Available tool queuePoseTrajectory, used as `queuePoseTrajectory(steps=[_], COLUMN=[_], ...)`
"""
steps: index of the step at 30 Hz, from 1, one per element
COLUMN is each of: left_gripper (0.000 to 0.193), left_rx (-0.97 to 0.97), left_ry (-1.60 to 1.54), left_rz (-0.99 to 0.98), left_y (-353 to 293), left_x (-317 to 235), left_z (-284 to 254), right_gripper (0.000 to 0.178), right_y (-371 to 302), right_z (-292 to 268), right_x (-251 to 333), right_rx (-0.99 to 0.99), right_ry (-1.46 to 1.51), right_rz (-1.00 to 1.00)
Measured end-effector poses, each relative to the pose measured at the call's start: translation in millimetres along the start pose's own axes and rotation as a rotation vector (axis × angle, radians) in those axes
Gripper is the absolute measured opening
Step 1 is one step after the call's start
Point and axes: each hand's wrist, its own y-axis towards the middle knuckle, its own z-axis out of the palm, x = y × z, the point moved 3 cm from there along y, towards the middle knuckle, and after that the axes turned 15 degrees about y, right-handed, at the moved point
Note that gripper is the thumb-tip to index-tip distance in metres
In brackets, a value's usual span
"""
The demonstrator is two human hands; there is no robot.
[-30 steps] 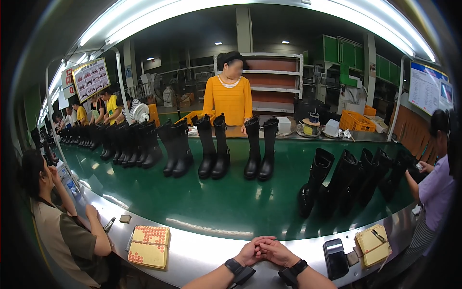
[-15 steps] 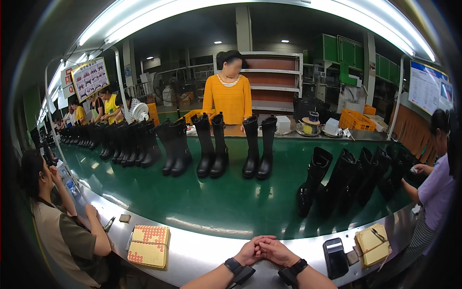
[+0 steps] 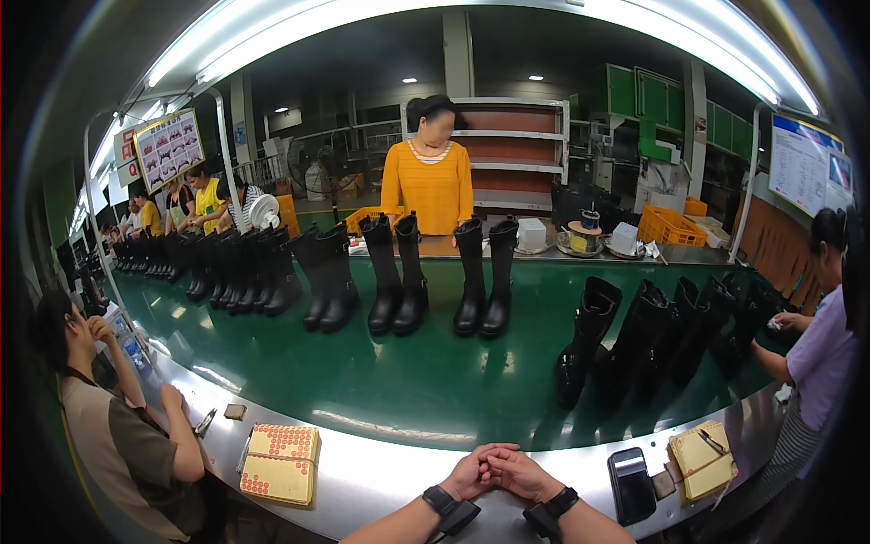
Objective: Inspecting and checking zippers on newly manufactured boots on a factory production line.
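Note:
My left hand [image 3: 468, 475] and my right hand [image 3: 524, 475] rest together above the near metal ledge [image 3: 390, 485], their fingers curled and loosely laced into each other. No object shows between them. A dark band sits on each wrist. Right of my hands lies a black phone-like device [image 3: 633, 487], beside a small brown block [image 3: 664, 485] and a yellow card stack [image 3: 705, 461] with a pen-like tool on it. Further left is another banded yellow card stack [image 3: 280, 462] with red round marks. Neither hand touches these.
A green conveyor surface [image 3: 426, 381] carries black boots [image 3: 391, 281] in pairs, with more boots [image 3: 589, 340] at right. Across it stands a person in orange [image 3: 428, 186]. People also sit at my left [image 3: 136, 435] and right [image 3: 820, 354]. Yellow crates [image 3: 672, 227] stand behind.
The boots on the green surface have drifted very slightly to the left. My hands stay clasped in the same place.

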Motion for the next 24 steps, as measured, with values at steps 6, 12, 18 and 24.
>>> queuePoseTrajectory(steps=[6, 12, 18, 24], left_gripper=[0.04, 0.04, 0.039, 0.039], left_rx=[-0.019, 0.005, -0.031, -0.03], left_ry=[0.002, -0.017, -0.002, -0.008], left_rz=[-0.017, -0.016, -0.027, -0.025], left_y=[1.2, 1.5, 4.1, 3.0], left_x=[0.9, 2.3, 3.0, 2.4], left_z=[-1.2, -2.3, -1.7, -1.7], right_gripper=[0.02, 0.018, 0.018, 0.018], right_y=[0.3, 0.3, 0.7, 0.3], right_z=[-0.5, -2.4, -3.5, -4.5], right_x=[0.2, 0.4, 0.4, 0.2], right_rx=[-0.002, -0.011, -0.003, -0.002], right_ry=[-0.006, -0.013, -0.008, -0.006], right_rz=[0.006, 0.013, 0.012, 0.01])
